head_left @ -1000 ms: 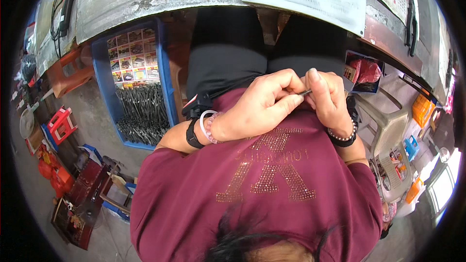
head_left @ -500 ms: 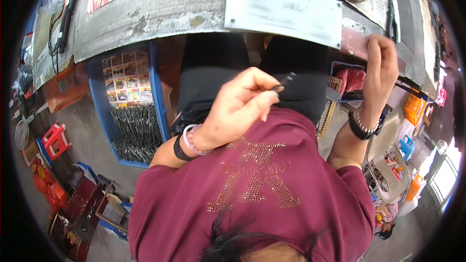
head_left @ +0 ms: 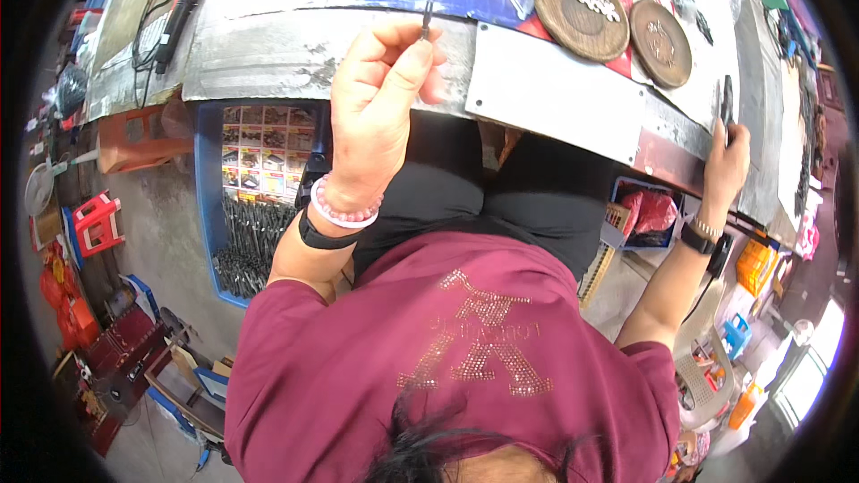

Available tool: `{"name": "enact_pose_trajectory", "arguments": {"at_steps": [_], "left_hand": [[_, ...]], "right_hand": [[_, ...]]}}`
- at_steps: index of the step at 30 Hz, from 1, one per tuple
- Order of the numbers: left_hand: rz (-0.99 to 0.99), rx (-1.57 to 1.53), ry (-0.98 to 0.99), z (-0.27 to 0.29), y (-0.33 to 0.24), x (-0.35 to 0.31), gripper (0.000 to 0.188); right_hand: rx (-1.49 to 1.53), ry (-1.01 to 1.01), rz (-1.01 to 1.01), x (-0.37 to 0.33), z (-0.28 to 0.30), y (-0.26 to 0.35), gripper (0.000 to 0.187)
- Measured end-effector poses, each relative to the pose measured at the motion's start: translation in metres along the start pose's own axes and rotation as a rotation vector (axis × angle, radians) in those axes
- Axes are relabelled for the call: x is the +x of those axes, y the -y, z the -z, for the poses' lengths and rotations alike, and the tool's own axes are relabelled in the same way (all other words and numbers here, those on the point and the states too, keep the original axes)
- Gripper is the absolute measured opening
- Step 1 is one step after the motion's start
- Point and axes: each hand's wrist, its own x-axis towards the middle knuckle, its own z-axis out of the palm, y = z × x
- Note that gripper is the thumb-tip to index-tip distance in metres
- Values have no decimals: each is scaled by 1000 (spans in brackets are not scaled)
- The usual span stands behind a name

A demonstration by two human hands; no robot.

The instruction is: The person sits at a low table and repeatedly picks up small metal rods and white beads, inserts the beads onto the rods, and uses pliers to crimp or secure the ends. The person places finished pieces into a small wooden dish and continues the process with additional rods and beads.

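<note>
One thin dark part [head_left: 429, 16], left of the white board [head_left: 555, 94], is pinched low by the left hand [head_left: 376, 103], seemingly leaving its tip clear, while beyond the board's right the right hand's [head_left: 727, 161] fingers clasp a black tool [head_left: 727, 100].

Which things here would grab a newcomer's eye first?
Probably the maroon shirt with its glittering pattern, lower middle. Next, the left hand pinching a small dark piece at the grey table, and the right hand, fingers at a slim black tool at right. Then two round brown dishes beyond the white plate, and the blue bin of slender dark parts at left.
</note>
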Motion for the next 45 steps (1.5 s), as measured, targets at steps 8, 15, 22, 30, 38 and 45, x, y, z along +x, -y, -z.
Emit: {"name": "enact_pose_trajectory", "arguments": {"at_steps": [8, 15, 22, 30, 38, 45], "left_hand": [[-54, -50, 34, -10, 23, 7, 16], [-181, 43, 32, -9, 36, 19, 10], [-227, 70, 98, -1, 37, 21, 10], [-167, 100, 180, 6, 35, 19, 11], [-118, 131, 187, 9, 33, 17, 10], [-183, 47, 216, 10, 38, 20, 11]], "right_hand": [[1893, 604, -365, -65, 49, 105, 56], [1396, 874, -91, -44, 64, 208, 14], [808, 584, 509, -23, 60, 250, 12], [672, 266, 551, -12, 74, 269, 16], [736, 296, 414, -9, 94, 282, 16], [383, 507, 621, -6, 92, 278, 20]]}}
